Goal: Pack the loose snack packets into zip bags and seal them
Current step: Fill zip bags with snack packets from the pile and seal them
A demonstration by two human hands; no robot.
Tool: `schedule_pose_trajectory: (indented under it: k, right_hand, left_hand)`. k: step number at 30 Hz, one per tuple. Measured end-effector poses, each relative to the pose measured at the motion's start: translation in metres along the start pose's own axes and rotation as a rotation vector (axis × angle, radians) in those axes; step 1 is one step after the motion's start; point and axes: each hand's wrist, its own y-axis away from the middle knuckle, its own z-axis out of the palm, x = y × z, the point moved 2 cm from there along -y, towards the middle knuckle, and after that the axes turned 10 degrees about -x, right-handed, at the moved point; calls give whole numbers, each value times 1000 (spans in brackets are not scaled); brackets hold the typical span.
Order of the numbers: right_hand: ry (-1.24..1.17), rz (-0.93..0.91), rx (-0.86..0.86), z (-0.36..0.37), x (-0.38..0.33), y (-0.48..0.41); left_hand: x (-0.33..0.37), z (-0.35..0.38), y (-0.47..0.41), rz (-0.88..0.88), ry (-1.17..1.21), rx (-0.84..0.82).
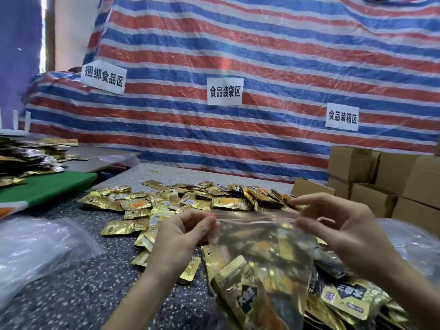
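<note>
A clear zip bag (259, 253) filled with gold snack packets hangs upright between my hands, above the speckled table (83, 282). My left hand (183, 236) pinches the left end of the bag's zip strip. My right hand (342, 227) pinches the right end of the strip, its other fingers spread. Whether the zip is closed along its length is unclear. Several loose gold snack packets (190, 201) lie scattered over the table behind and under the bag.
Clear plastic bags (31, 248) lie at the left and another at the far right (414, 244). Brown cardboard boxes (381, 182) are stacked at the right. A green board (47, 186) with more packets sits at the left. A striped tarp (262, 67) hangs behind.
</note>
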Motion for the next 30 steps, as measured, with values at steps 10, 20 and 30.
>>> schedule_pose_trajectory:
  k: [10, 20, 30]
  right_hand:
    - [405, 4, -123, 15, -20, -13]
    - [307, -93, -488, 64, -48, -66]
    - [417, -132, -461, 66, -52, -70]
  left_hand:
    - [6, 15, 9, 235, -269, -71]
    - [17, 7, 8, 323, -350, -63]
    - [22, 5, 9, 313, -301, -2]
